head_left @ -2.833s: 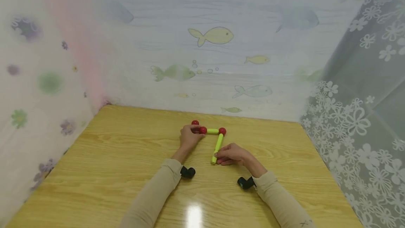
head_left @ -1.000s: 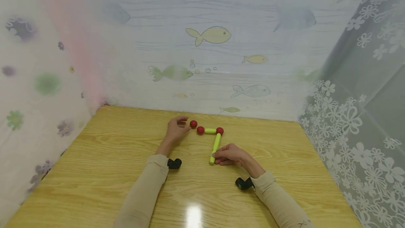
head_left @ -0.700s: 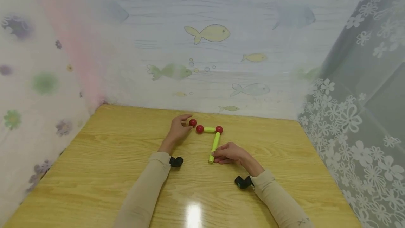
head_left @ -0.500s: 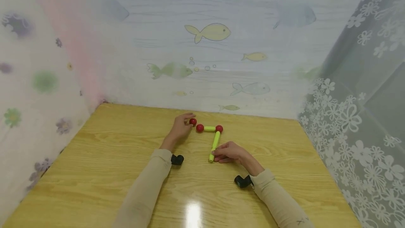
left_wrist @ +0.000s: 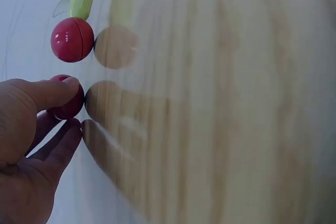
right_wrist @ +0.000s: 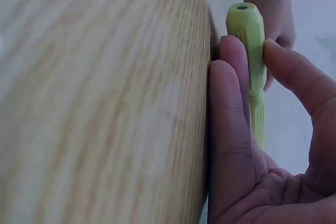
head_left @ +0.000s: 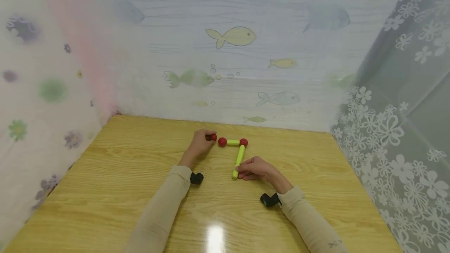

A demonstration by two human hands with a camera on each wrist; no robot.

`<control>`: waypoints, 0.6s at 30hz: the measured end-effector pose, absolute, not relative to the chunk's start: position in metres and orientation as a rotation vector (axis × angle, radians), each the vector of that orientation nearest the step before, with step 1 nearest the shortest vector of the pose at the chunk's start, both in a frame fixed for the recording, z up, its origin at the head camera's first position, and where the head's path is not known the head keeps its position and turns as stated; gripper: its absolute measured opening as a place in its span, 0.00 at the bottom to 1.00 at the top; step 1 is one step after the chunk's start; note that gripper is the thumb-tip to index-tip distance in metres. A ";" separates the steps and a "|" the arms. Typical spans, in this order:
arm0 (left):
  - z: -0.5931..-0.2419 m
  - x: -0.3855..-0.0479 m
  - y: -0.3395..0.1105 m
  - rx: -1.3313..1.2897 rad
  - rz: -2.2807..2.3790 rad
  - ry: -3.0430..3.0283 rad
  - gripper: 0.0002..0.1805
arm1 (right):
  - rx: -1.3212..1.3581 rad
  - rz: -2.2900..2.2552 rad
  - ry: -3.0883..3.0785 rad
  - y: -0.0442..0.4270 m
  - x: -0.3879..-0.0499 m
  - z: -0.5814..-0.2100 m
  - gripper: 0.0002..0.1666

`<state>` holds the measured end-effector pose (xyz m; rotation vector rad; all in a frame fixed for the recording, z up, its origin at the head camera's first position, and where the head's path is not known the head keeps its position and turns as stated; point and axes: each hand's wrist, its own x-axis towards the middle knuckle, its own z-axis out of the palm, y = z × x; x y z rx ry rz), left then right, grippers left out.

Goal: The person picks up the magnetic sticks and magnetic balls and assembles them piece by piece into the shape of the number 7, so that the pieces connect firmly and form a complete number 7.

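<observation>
My left hand [head_left: 199,143] pinches a loose red ball [head_left: 213,137] between thumb and fingers at the back of the table. In the left wrist view that ball [left_wrist: 76,103] sits just apart from a second red ball [left_wrist: 72,39]. A short yellow-green rod [head_left: 233,142] joins the second ball to a corner red ball [head_left: 243,142]. From the corner, a longer yellow-green piece [head_left: 240,155] runs toward me. My right hand [head_left: 258,168] pinches its near end; the right wrist view shows two rods [right_wrist: 255,72] meeting end to end there.
The wood-grain table [head_left: 123,175] ends at a fish-patterned curtain [head_left: 225,89] behind. Flower-patterned curtains hang on the left and right. A black wrist camera [head_left: 197,178] is on the left wrist, and another black camera [head_left: 269,200] on the right.
The left hand has let go of the ball on the short rod, moved left, and taken hold of the loose red ball. The right hand keeps its grip on the rod.
</observation>
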<state>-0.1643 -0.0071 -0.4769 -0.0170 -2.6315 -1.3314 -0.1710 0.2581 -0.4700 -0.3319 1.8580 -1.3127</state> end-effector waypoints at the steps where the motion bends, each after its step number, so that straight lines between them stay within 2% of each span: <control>1: -0.477 -0.163 -0.007 -0.006 -1.316 -2.635 0.22 | -0.332 -1.312 1.858 0.258 -0.171 -0.470 0.18; 11: -0.472 -0.157 -0.011 0.026 -1.237 -2.627 0.19 | -0.342 -1.313 1.838 0.258 -0.174 -0.471 0.17; 18: -0.472 -0.150 -0.008 0.096 -1.362 -2.582 0.18 | -0.323 -1.324 1.831 0.257 -0.175 -0.473 0.17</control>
